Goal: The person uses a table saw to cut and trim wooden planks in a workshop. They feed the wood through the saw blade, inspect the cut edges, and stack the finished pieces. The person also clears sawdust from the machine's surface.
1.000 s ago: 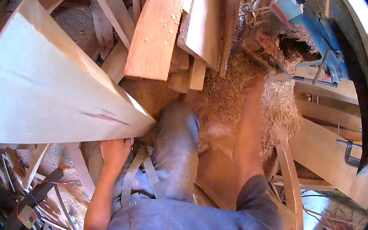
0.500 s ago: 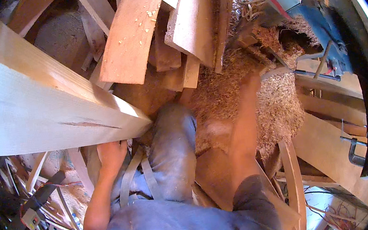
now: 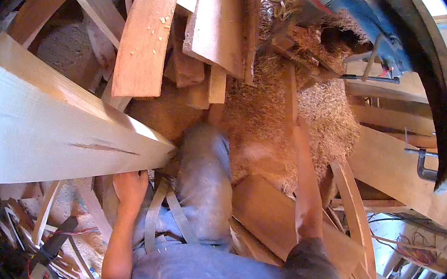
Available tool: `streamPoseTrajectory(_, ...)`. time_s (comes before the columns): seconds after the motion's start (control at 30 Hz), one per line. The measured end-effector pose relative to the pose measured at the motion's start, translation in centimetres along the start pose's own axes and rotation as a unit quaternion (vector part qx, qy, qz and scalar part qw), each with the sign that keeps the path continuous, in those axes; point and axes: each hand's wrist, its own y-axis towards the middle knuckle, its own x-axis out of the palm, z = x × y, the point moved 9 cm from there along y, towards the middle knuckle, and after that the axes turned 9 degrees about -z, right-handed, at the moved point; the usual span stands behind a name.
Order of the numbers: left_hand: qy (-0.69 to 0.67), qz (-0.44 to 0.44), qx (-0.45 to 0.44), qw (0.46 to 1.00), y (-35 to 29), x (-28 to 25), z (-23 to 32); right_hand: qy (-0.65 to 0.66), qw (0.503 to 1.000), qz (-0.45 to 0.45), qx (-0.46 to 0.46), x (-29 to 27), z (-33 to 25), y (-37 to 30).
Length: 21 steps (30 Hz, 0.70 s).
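Note:
A broad pale wooden board [image 3: 40, 127] with a dark crack in its face slants across the left side. At its lower edge my left hand [image 3: 131, 187] grips it, the fingers partly hidden behind the wood. My right hand [image 3: 300, 131] is closed on the near end of a narrow wooden strip [image 3: 291, 96], which points away from me over the wood shavings [image 3: 331, 113]. The fingers of that hand are small and blurred. My knee [image 3: 200, 153] is bent between both arms, close to the board's narrow end.
Several reddish planks [image 3: 143, 44] lean at the top middle. A blue machine [image 3: 373, 23] dusted with shavings stands at the upper right, with a dark curved edge [image 3: 438, 87] beside it. A clamp [image 3: 425, 166] sits at the right. Scrap wood and a switch box [image 3: 40, 276] fill the lower left.
My right hand has drawn back toward me from the machine's base, and the narrow strip now shows in it. The view has shifted slightly; my left hand stays on the board.

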Motion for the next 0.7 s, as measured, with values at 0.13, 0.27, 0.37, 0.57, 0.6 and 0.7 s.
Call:
streamPoseTrajectory(0.13, 0.01, -0.004, 0.005, 1.0, 0.0, -0.1, 0.1, 0.061, 0.997, -0.049, 0.017, -0.8, -1.2, -9.6)
streamPoseTrajectory(0.27, -0.003, -0.007, 0.024, 1.0, 0.3, -0.1, 0.1, 0.178, 0.984, -0.027, 0.016, 0.3, -0.6, -12.3)
streamPoseTrajectory(0.37, -0.006, 0.025, 0.051, 0.998, 0.1, -0.8, 0.7, 0.24, 0.97, -0.012, 0.037, 1.0, -2.4, -12.0)
streamPoseTrajectory(0.57, -0.033, 0.046, 0.057, 0.997, 0.0, -1.7, 0.9, 0.213, 0.977, 0.015, 0.031, 1.9, 0.8, -17.6)
streamPoseTrajectory(0.6, -0.037, 0.055, 0.058, 0.996, 0.0, -1.2, 0.6, 0.159, 0.987, 0.028, 0.01, 2.1, 0.5, -20.1)
streamPoseTrajectory(0.7, -0.047, 0.049, 0.051, 0.996, -0.2, -1.0, 0.0, 0.099, 0.993, 0.057, -0.017, 3.5, -3.3, -27.5)
